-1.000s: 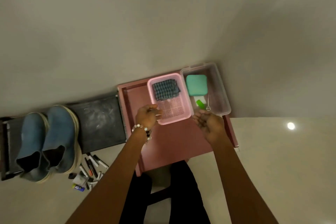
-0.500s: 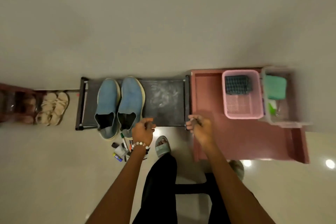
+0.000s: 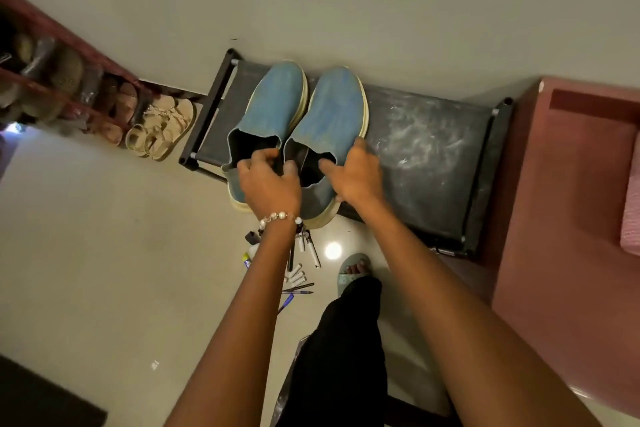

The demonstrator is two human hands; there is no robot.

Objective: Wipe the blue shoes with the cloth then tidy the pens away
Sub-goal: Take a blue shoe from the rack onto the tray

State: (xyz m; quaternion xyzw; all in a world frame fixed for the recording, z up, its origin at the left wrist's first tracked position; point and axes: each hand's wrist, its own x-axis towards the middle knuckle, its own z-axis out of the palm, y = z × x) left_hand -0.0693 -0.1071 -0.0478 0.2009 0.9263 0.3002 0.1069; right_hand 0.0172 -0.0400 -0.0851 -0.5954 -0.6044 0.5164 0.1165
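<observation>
Two blue slip-on shoes stand side by side on a low black rack (image 3: 433,156), heels over its front edge. My left hand (image 3: 268,182) grips the collars where the left shoe (image 3: 273,104) and the right shoe (image 3: 336,114) meet. My right hand (image 3: 356,173) holds the right shoe's opening, thumb inside, fingers on its outer side. Several pens and markers (image 3: 301,267) lie scattered on the floor below the shoes, partly hidden by my left forearm. The cloth is out of view.
A dusty patch covers the rack's right half. A pink cabinet (image 3: 568,201) stands to the right, with a pink basket edge (image 3: 632,218) at the frame border. Beige sandals (image 3: 162,128) and a shoe shelf (image 3: 52,80) are at left. My foot in a green slipper (image 3: 353,272) is near the pens.
The view swung left from the pink cabinet to the rack. Both hands moved from the basket area to the shoes and took hold of their openings.
</observation>
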